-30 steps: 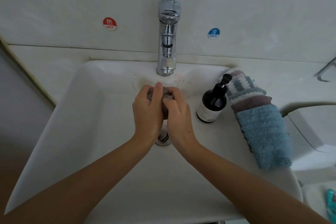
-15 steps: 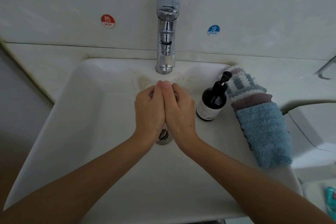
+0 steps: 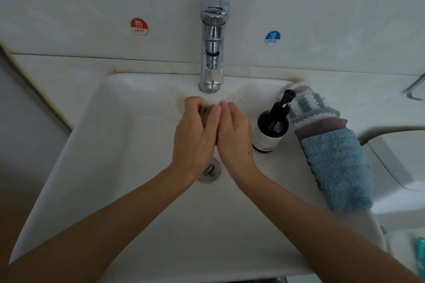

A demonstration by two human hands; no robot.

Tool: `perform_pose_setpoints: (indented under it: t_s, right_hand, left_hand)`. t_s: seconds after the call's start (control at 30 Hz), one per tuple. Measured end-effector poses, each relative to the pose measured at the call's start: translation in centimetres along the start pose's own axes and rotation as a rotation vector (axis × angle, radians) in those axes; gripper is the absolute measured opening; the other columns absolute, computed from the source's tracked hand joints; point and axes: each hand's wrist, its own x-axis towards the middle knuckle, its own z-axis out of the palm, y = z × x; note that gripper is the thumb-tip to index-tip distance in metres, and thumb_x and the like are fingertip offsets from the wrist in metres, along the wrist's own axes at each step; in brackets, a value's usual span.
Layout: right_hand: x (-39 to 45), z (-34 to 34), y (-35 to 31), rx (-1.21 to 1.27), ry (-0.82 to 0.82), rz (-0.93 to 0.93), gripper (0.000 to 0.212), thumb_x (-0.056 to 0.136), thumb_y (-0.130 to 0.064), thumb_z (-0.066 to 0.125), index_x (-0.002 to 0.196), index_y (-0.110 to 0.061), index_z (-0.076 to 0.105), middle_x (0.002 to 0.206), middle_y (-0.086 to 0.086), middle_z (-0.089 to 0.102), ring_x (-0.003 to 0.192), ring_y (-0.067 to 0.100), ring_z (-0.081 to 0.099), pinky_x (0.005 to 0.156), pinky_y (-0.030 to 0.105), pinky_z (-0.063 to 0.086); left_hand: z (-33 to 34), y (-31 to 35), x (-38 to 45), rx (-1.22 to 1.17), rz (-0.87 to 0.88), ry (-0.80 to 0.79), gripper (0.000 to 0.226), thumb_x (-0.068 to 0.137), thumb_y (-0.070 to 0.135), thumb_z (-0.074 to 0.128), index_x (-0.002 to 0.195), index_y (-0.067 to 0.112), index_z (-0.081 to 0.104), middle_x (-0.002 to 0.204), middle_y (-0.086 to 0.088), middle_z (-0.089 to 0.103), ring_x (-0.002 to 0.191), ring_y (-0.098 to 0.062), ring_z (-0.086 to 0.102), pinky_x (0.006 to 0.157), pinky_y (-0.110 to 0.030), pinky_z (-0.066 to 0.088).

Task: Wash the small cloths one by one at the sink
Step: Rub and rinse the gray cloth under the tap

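Observation:
Over the white sink (image 3: pixel 110 145), just below the chrome tap (image 3: pixel 212 53), my left hand (image 3: pixel 195 135) and my right hand (image 3: pixel 234 131) are pressed together around a small grey-brown cloth (image 3: pixel 204 114). Only a wrinkled patch of it shows between the fingers of my left hand; most of it is hidden. Both hands curl round it, thumbs touching. On the sink's right rim lie other small cloths: a blue-and-white striped cloth (image 3: pixel 310 104), a mauve cloth (image 3: pixel 322 126) and a light blue cloth (image 3: pixel 338 167), overlapping one another.
A dark pump bottle (image 3: pixel 271 128) stands on the rim right of my right hand. The drain (image 3: pixel 210 171) sits under my wrists. Hot sticker (image 3: pixel 139 26) and cold sticker (image 3: pixel 272 37) mark the wall. A second white basin (image 3: pixel 397 161) lies far right.
The hands closed together over the cloth, hiding it almost fully, then shifted slightly so a patch of it shows again at my left fingers. Both hands stay under the tap.

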Motion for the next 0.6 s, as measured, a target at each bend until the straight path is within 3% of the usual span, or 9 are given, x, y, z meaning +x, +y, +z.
perform_pose_setpoints:
  t_s: [0.1, 0.17, 0.23, 0.3, 0.37, 0.47, 0.6]
  right_hand:
    - [0.8, -0.6, 0.2, 0.073, 0.068, 0.03, 0.022, 0.104, -0.02, 0.043, 0.085, -0.021, 0.055, 0.072, -0.009, 0.058, 0.066, 0.003, 0.057, 0.063, 0.028, 0.05]
    - [1.0, -0.9, 0.2, 0.13, 0.068, 0.039, 0.021, 0.103, -0.017, 0.044, 0.088, -0.025, 0.056, 0.078, -0.004, 0.061, 0.075, 0.014, 0.062, 0.07, 0.038, 0.055]
    - [0.8, -0.9, -0.1, 0.179, 0.064, 0.081, 0.027, 0.103, -0.023, 0.042, 0.078, -0.022, 0.053, 0.07, -0.009, 0.056, 0.069, 0.011, 0.055, 0.068, 0.037, 0.049]
    - [0.4, -0.6, -0.3, 0.209, 0.057, 0.158, 0.041, 0.099, -0.044, 0.039, 0.069, -0.019, 0.049, 0.062, -0.006, 0.051, 0.063, 0.01, 0.05, 0.063, 0.035, 0.044]
    - [0.0, -0.2, -0.5, 0.168, 0.047, 0.158, 0.052, 0.099, -0.051, 0.038, 0.065, -0.015, 0.054, 0.061, 0.003, 0.056, 0.061, 0.015, 0.056, 0.06, 0.036, 0.048]
    - [-0.5, 0.2, -0.8, 0.159, 0.069, 0.169, 0.053, 0.102, -0.042, 0.043, 0.056, -0.019, 0.055, 0.051, -0.005, 0.054, 0.053, 0.008, 0.055, 0.051, 0.024, 0.045]
    - [-0.5, 0.2, -0.7, 0.139, 0.078, 0.197, 0.051, 0.101, -0.026, 0.047, 0.051, -0.015, 0.049, 0.046, -0.005, 0.046, 0.047, 0.008, 0.046, 0.046, 0.024, 0.037]
  left_hand:
    - [0.6, -0.3, -0.8, 0.021, 0.109, -0.007, 0.046, 0.094, 0.032, 0.046, 0.133, 0.011, 0.035, 0.111, 0.007, 0.043, 0.097, 0.012, 0.048, 0.081, -0.009, 0.043]
    - [1.0, -0.1, -1.0, 0.055, 0.171, 0.017, 0.048, 0.095, 0.034, 0.043, 0.135, 0.009, 0.036, 0.12, 0.001, 0.037, 0.101, 0.014, 0.045, 0.081, -0.004, 0.04]
    - [1.0, 0.0, -0.8, 0.106, 0.133, 0.001, 0.044, 0.091, 0.048, 0.033, 0.123, 0.02, 0.045, 0.113, 0.005, 0.046, 0.091, 0.011, 0.051, 0.07, -0.007, 0.042]
    - [1.0, 0.3, -0.4, 0.126, 0.051, -0.02, 0.042, 0.087, 0.06, 0.026, 0.102, 0.027, 0.047, 0.091, 0.011, 0.057, 0.078, 0.003, 0.057, 0.063, -0.015, 0.042]
    - [1.0, 0.3, -0.2, 0.089, -0.005, -0.007, 0.052, 0.086, 0.065, 0.024, 0.087, 0.021, 0.052, 0.072, 0.008, 0.061, 0.067, -0.006, 0.06, 0.061, -0.029, 0.048]
    - [0.9, 0.7, -0.1, 0.026, -0.04, 0.032, 0.062, 0.09, 0.061, 0.029, 0.078, 0.011, 0.065, 0.064, -0.001, 0.065, 0.063, -0.013, 0.063, 0.063, -0.041, 0.054]
    - [0.8, 0.7, -0.3, -0.039, -0.035, 0.061, 0.048, 0.096, 0.039, 0.039, 0.057, 0.02, 0.058, 0.05, 0.005, 0.058, 0.048, -0.009, 0.056, 0.049, -0.029, 0.046]
